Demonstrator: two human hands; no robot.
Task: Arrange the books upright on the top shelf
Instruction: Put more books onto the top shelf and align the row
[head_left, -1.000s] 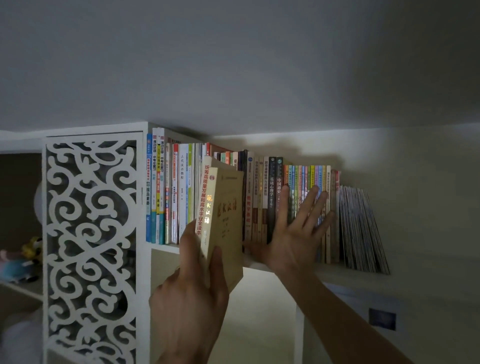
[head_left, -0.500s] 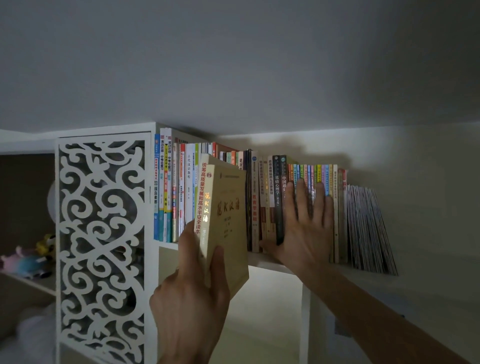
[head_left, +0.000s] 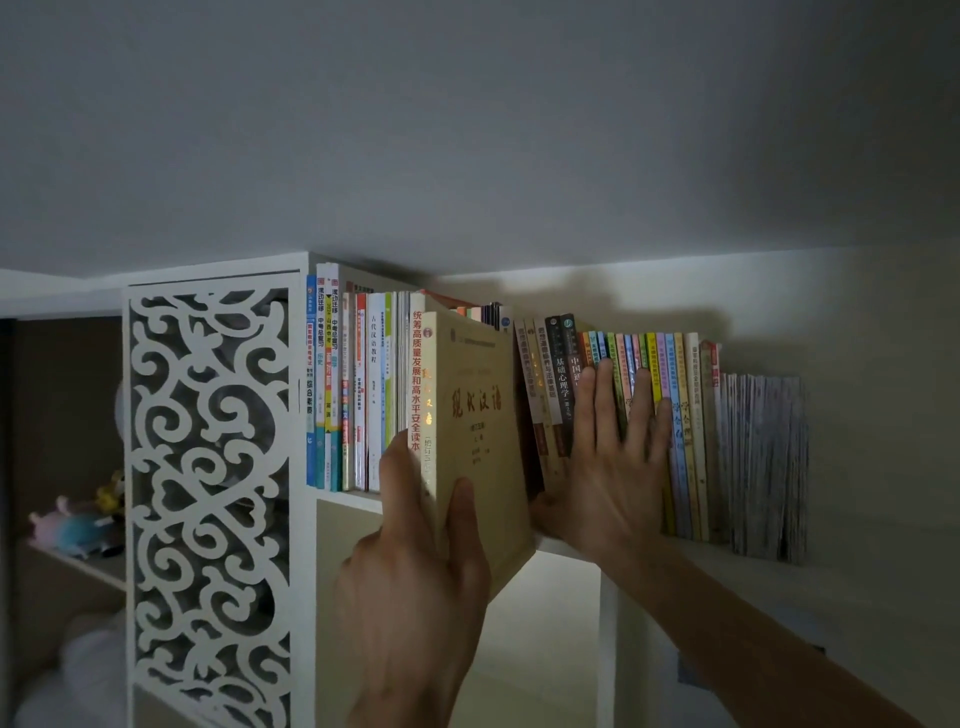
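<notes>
Left hand (head_left: 415, 566) grips a tan book (head_left: 478, 441) (thumb on cover), upright at top shelf (head_left: 348, 500) edge, btwn two book rows. Right hand (head_left: 613, 467), fingers straight, presses flat against the right row (head_left: 685, 431).

Two hands (head_left: 415, 597), one tan book (head_left: 480, 436) held.

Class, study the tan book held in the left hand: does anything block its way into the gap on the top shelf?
Nothing visible does. The right hand presses the row of books aside, leaving a gap beside the tan book.
</notes>
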